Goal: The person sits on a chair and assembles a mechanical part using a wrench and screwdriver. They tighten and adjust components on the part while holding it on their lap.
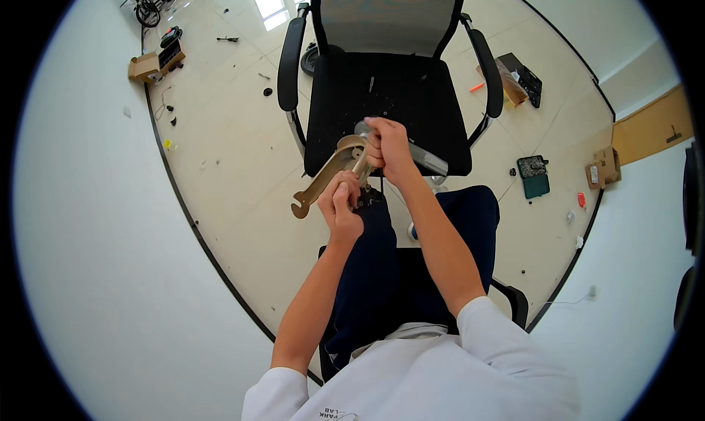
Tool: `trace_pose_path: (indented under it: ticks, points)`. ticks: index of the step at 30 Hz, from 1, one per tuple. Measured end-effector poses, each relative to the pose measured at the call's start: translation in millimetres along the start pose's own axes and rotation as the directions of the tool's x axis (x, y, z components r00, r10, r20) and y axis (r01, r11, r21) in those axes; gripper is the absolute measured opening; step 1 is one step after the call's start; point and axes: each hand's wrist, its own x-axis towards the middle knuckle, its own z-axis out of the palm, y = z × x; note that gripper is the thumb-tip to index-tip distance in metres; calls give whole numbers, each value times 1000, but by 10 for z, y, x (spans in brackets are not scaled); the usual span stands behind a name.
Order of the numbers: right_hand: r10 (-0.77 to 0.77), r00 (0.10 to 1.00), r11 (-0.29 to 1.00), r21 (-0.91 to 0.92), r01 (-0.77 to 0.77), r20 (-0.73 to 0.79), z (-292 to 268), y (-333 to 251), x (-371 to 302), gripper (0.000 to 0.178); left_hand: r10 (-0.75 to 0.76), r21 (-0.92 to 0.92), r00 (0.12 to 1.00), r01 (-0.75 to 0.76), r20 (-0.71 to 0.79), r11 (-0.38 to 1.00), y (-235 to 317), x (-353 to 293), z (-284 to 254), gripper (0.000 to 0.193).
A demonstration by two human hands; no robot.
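Note:
A long tan shell-like part (320, 180), with a hollow inside and a hooked lower end, slants above the front edge of a black chair seat (382, 91). My left hand (342, 202) is closed round its near side. Close beside, my right hand (391, 151) is bent into a grip at the part's upper end. A rounded grey end (362, 128) shows by its fingertips; the rest of what it grips is hidden. Past the right wrist, a clear or grey bar-shaped piece (429, 159) lies at the seat's front edge. Dark small parts (371, 198) sit below the hands, near my knee.
Small bits and a thin metal piece (371, 83) lie on the seat, between two armrests (291, 65). On the tiled floor are an open green case (534, 176), a black toolbox (523, 80), cardboard boxes (604, 168) and scattered small parts. White walls rise on both sides.

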Motion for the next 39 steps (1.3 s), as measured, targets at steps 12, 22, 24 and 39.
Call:
trace_pose_path:
  ticks: [12,22,24,39]
  points:
    - [314,949,663,716,-220,1,-812,827,168,45,28,31,985,-33,170,999,28,-80,-25,29]
    - [92,930,995,61,-75,-355,-580,352,120,37,1,158,994,-19,112,987,74,-178,200,28]
    - [-11,912,994,-104,-35,-411,-415,319,67,35,22,162,997,-35,80,986,99,-168,210,28]
    - [-354,932,778,-579,244,-83,-338,310,164,29,116,148,987,-132,114,980,-19,-186,218,22]
